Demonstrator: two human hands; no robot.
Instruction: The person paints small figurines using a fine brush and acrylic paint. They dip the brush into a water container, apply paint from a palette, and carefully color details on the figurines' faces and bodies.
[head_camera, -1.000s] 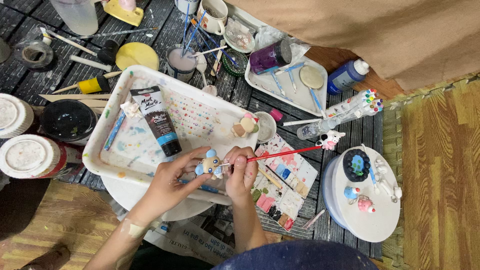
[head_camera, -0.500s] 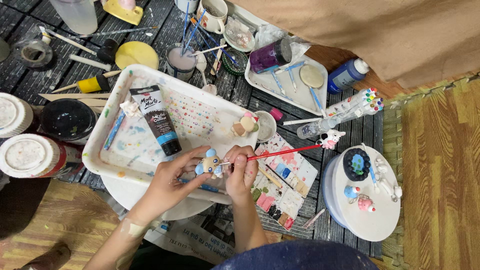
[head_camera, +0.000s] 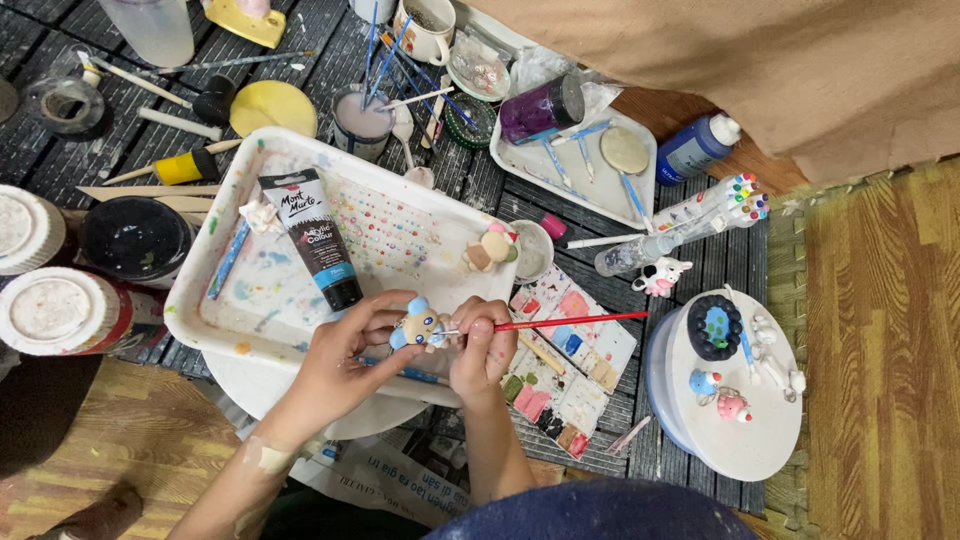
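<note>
Head view, painting a small figure. The left hand (head_camera: 335, 365) pinches a pale blue and cream figurine (head_camera: 420, 327) between thumb and fingertips, holding it just above the near rim of the white tray (head_camera: 190, 290). The right hand (head_camera: 480, 350) is closed around a red brush (head_camera: 565, 322), whose handle runs off to the right over the palette (head_camera: 570, 370); the tip sits against the figurine's right side (whether the bristles actually touch is too small to tell). The step in hand appears to be fine detailing of the figure's face or body. The next stroke would call for a steady left pinch, a slight turn of the figurine to present fresh surface, and a light brush, reloaded from the palette close by. In the tray lie a black paint tube (head_camera: 315, 240) and a second small figure (head_camera: 488, 250); a round white stand (head_camera: 740, 440) to the right carries further finished pieces.
</note>
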